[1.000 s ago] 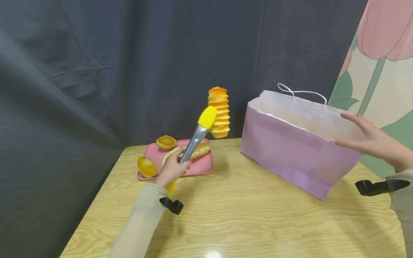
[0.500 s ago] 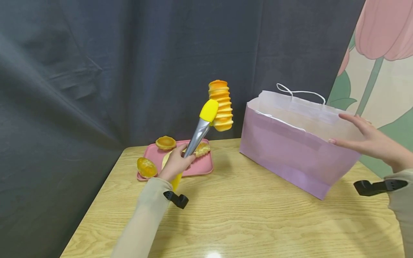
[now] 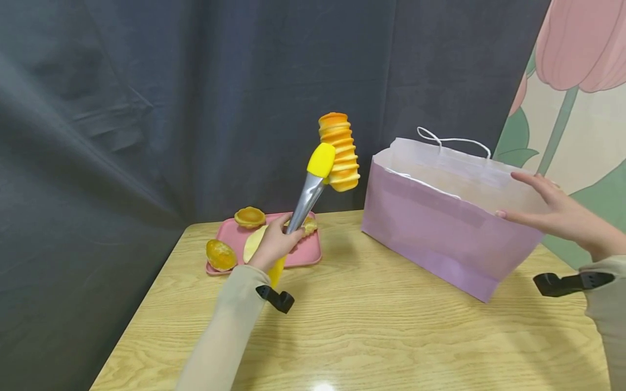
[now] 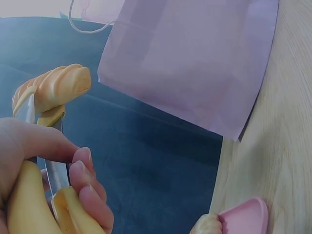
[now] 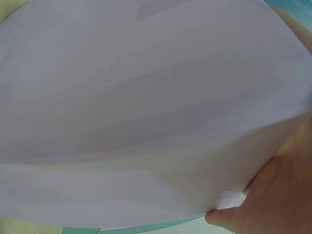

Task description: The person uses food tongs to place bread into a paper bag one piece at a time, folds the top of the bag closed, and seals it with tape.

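My left hand [image 3: 275, 244] grips a pair of metal tongs [image 3: 307, 198] with yellow tips and handles, raised over the far part of the table. Between the tong tips a ridged golden bread roll [image 3: 343, 163] is pinched, standing nearly upright in the head view; in the left wrist view the roll [image 4: 56, 87] points toward the bag. A lilac paper bag [image 3: 435, 239] with white cord handles stands on the right, its mouth spread. My right hand [image 3: 562, 212] touches the bag's right end, thumb and forefinger stretched apart along its rim; the other fingers are mostly hidden.
A pink tray [image 3: 308, 252] at the table's back left bears a round tart [image 3: 250, 217], an oval bun [image 3: 221, 255] and more bread partly behind my left hand. A dark curtain [image 3: 274, 98] hangs behind the wooden table [image 3: 332, 331].
My left hand has moved up and to the right, carrying the tongs and the bread roll higher and nearer the bag. My right hand stays at the bag's rim.
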Demonstrator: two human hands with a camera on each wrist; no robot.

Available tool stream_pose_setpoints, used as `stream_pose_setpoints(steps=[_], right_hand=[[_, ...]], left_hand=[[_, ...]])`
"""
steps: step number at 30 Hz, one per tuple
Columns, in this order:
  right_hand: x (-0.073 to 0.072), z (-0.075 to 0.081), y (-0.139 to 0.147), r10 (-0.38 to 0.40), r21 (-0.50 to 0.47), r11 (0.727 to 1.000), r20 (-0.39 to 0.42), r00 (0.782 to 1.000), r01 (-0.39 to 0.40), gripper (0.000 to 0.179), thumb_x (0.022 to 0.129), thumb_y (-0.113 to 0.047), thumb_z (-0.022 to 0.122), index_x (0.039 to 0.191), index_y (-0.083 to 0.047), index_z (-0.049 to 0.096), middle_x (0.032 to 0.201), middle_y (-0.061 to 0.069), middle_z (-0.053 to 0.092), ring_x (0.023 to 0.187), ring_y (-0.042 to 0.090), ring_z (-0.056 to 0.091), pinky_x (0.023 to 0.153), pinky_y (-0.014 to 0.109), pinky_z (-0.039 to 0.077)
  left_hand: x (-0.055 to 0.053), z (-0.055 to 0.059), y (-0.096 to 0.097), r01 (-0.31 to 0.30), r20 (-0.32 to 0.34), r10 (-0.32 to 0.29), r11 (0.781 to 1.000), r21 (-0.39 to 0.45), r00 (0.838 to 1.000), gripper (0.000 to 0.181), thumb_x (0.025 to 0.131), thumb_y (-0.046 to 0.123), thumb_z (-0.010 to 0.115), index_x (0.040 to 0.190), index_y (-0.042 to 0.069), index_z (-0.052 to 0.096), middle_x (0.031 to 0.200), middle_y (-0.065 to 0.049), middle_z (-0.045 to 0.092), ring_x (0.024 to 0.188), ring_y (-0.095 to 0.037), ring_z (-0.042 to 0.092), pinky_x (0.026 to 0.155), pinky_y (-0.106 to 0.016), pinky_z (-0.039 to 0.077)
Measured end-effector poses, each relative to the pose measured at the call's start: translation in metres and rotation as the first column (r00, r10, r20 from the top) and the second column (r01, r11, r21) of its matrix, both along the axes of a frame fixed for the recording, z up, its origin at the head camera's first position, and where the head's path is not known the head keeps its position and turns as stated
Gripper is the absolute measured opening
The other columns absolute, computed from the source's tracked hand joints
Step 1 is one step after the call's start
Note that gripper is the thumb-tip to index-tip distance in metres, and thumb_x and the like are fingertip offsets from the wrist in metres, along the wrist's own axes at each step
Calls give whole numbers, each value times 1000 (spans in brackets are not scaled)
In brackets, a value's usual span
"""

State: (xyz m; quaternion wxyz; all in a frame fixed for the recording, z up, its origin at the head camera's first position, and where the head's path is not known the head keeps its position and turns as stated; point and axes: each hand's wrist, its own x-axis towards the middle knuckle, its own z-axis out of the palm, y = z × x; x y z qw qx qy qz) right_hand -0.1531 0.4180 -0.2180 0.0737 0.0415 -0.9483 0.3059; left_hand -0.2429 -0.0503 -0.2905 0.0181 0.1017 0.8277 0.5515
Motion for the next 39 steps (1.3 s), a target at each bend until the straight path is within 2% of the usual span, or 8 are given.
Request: stream_pose_setpoints(steps=[5,11,18,28,35,39], right_hand=[[2,0,0,-4,-8,1000,1,1000,4,89,88,-32,61,150,-29,-2,154,9,-21,138,30,-30,102,71,-7],[5,2,1,-15,-7,1000,6,1000,15,89,88,-32,61,150,-28,-3,152,9,-26,137,32,-31,102,71,-9],[6,2,0,-9,1,1000,0,1000,9,90,88,-32,61,151,-26,-2,153,9,-24,137,33,-30,101,72,-8],[3,-3,2,-4,-32,999,0,1000,4,88,88,-32,61,150,-31,-1,154,6,-23,138,27,-31,102,70,-10],[4,-2,-1,-8,-28,1000,4,1000,9,88,88,-32,62,150,-29,0,153,6,-24,137,27,-32,102,71,-10],[1,-2,1,-4,-31,999,8,1000,5,89,87,-33,63,150,-34,0,153,3,-25,137,23,-32,101,71,-10]], left_hand=[[-2,3,6,11,-19,-11,1000,5,1000,30,88,15,58,117,9,52,77,-10,58,60,-15,51,58,-23,43],[-3,8,15,32,-5,-32,998,57,999,32,88,13,58,118,6,52,80,-12,61,63,-14,53,60,-21,45],[-3,15,23,32,19,-34,994,108,999,27,88,12,58,114,7,54,82,-12,60,64,-15,54,58,-21,45],[-4,23,37,45,0,-45,993,108,999,23,87,10,56,110,4,54,81,-13,57,61,-15,50,57,-21,43],[-7,30,42,52,28,-55,992,114,998,22,89,13,57,110,7,54,91,-19,58,63,-16,48,58,-22,43],[-8,33,43,52,23,-55,990,133,998,20,88,11,57,108,6,54,84,-14,57,61,-17,47,57,-23,42]])
